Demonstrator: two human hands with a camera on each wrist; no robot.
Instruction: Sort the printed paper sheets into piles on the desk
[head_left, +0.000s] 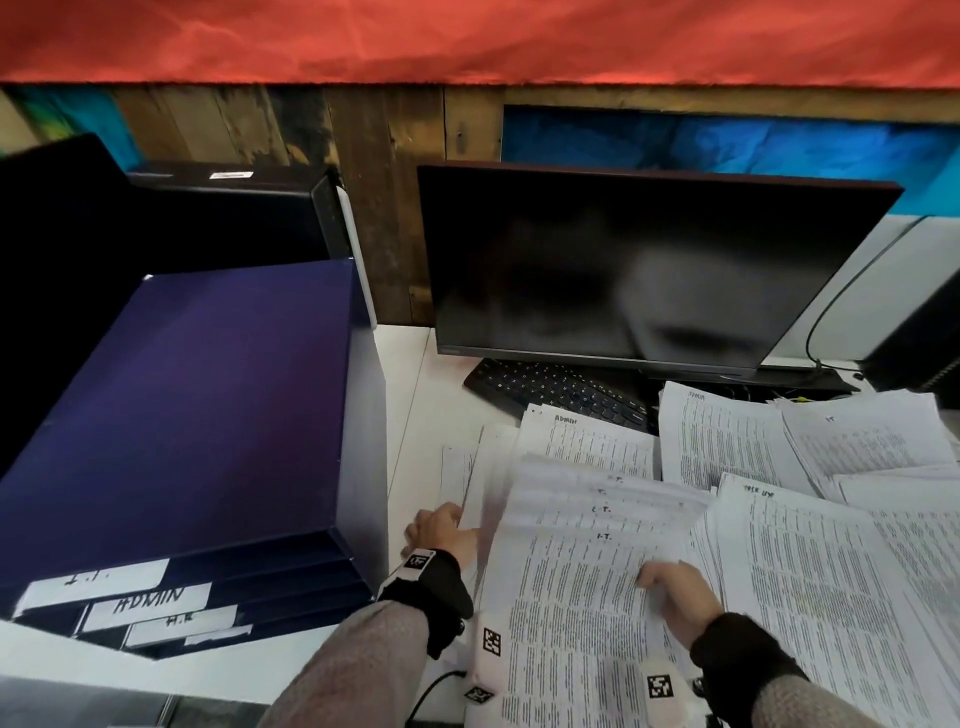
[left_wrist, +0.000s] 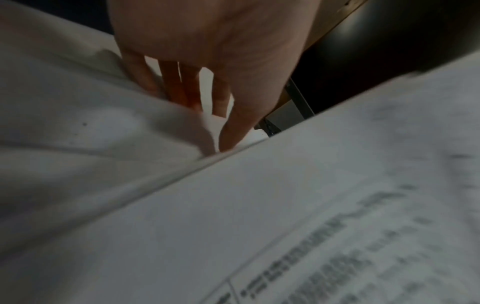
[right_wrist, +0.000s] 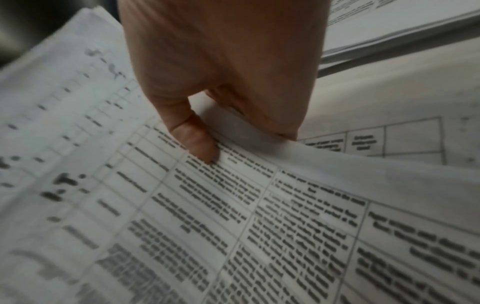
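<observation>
Right hand (right_wrist: 221, 67): thumb (right_wrist: 193, 139) pressed on the printed face of a fanned bundle of I.T. sheets (head_left: 582, 561), other digits tucked beneath its right edge, so a pinch on the bundle. Left hand (left_wrist: 207, 51): fingers (left_wrist: 171, 86) extended, nearly straight, reaching down at the bundle's left edge; grip there not confirmed, view blurred.

Bundle held just above the desk (head_left: 410, 374), front centre, several sheets marked "I.T." staggered one behind another. Behind it, a pile headed ADMIN (head_left: 587, 441); further right, a second ADMIN-headed pile (head_left: 727, 441) and one headed IT (head_left: 872, 436), overlapping. At left, a blue tray rack (head_left: 182, 395) with slots labelled I.T., ADMIN, H.R. Monitor (head_left: 649, 265) and keyboard (head_left: 550, 387) at rear.

Step in hand, by judgement: gathering and squaring the I.T. group. Sorting partly done; piles still loose and overlapping.

Next move likely calls for both edges steadied, sheets tapped flush, then set down on the matching pile without disturbing neighbours.
</observation>
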